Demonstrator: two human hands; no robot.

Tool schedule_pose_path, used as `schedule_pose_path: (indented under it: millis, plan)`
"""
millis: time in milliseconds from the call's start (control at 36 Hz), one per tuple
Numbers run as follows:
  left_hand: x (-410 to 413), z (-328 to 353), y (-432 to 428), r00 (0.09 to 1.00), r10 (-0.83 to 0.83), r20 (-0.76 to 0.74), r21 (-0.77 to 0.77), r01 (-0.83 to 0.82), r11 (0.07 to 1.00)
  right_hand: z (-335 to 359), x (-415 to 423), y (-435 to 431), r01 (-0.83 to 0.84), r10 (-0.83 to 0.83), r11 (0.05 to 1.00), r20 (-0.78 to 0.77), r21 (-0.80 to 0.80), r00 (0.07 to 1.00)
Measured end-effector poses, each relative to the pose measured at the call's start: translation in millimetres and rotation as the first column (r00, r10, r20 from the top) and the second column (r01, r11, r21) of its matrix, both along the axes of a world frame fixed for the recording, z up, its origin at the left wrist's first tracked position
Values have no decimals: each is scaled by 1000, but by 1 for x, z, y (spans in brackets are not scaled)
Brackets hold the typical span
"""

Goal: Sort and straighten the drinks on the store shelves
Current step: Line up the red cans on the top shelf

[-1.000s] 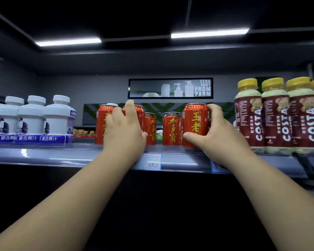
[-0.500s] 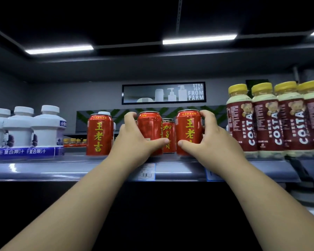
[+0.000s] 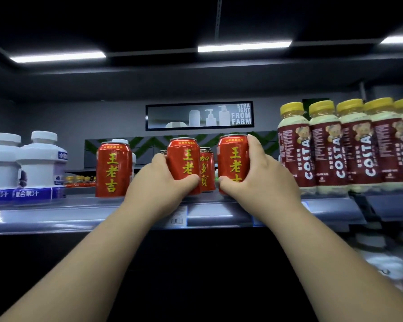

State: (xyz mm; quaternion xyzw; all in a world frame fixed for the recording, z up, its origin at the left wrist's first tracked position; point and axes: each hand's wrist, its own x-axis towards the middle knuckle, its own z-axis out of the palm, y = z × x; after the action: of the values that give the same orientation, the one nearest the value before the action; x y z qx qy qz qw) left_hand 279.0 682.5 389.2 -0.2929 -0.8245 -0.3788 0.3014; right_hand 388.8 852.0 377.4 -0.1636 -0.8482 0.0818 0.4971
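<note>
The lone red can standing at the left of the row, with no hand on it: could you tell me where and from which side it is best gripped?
Grip the lone red can around its mid-body, from the front. It stands upright at the shelf edge with clear gaps on both sides, so thumb and fingers can likely wrap its round wall.
</note>
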Motion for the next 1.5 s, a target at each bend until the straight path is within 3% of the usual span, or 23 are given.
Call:
schedule_pose_path:
  millis: [194, 528, 722, 1056, 1194, 1306, 1389, 1500]
  plan:
    - [19, 11, 30, 988, -141, 58, -17, 142, 990, -3, 4, -1, 59, -59, 998, -31, 11, 998]
    - [22, -5, 35, 995, 18, -93, -118, -29, 993, -12, 8, 0, 38, -37, 999, -112, 10, 993]
    - [18, -7, 30, 989, -36, -146, -118, 19, 993, -16, 10, 3, 28, -23, 999, -180, 25, 983]
    - [17, -11, 32, 979, 7, -206, -121, -33, 992, -16, 10, 6, 26, -15, 998, -198, 55, 980]
    - [25, -16, 27, 968, 3, -251, 3, -2, 1000, -20, 15, 6, -24, 41, 997, -236, 73, 971]
    - [23, -29, 11, 946, 24, -324, 10, -21, 1000, -21, 16, 8, -94, 113, 991, -229, 91, 967]
    - [19, -43, -18, 926, 81, -370, -45, -105, 993, -21, 15, 6, -115, 145, 984, -234, 134, 961]
    - [14, -62, -71, 915, 202, -350, 15, -210, 978, -27, 12, -5, -166, 230, 964, -342, 206, 911]
